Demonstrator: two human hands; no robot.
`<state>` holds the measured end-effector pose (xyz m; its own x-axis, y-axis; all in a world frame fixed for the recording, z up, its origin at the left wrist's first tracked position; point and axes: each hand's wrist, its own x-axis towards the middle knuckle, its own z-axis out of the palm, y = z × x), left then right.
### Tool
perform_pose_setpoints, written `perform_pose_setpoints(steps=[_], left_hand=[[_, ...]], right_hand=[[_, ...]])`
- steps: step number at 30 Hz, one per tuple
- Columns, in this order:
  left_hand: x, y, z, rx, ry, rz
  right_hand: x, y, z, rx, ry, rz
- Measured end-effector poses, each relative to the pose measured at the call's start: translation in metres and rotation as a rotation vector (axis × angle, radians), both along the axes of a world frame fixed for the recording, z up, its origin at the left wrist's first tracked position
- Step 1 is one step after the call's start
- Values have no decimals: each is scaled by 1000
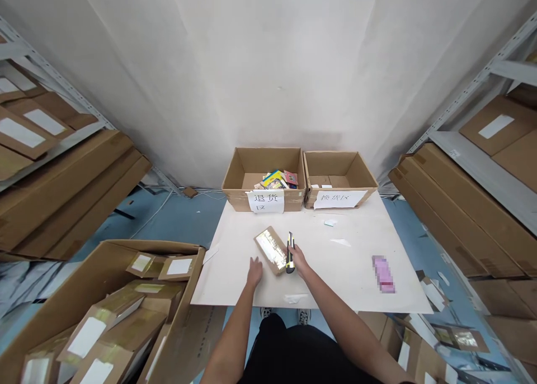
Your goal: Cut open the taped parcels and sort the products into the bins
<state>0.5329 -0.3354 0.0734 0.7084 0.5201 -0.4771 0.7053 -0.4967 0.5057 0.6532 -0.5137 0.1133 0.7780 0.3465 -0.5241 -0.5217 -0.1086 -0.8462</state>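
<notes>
A small cardboard box [271,249] with a shiny taped top lies slanted on the white table [331,283]. My right hand [298,261] is closed around a yellow and black box cutter [290,252], which points away from me at the box's right side. Whether the cutter touches the carton cannot be made out. Just left of the carton, my left hand [254,272] rests near the tabletop, fingers stretched out and holding nothing.
Two open cartons with paper signs stand at the back: the left carton [235,200] holds colourful packets [274,178], the right carton [308,198] small boxes. A large bin [193,278] of parcels is at left. Paper scraps [296,298] and a pink item [383,274] lie about. Shelves flank both sides.
</notes>
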Motion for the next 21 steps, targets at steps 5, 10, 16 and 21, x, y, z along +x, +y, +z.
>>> perform_pose_setpoints(steps=[5, 10, 16, 21], left_hand=[[-5, 39, 19, -34, -138, 34], [23, 32, 35, -34, -130, -160], [58, 55, 46, 90, 43, -439], [79, 79, 56, 42, 137, -543]], right_hand=[[-17, 27, 10, -303, -167, 165], [-25, 34, 13, -518, -328, 230], [-28, 36, 26, -578, -346, 261], [-2, 75, 48, -861, -433, 427]])
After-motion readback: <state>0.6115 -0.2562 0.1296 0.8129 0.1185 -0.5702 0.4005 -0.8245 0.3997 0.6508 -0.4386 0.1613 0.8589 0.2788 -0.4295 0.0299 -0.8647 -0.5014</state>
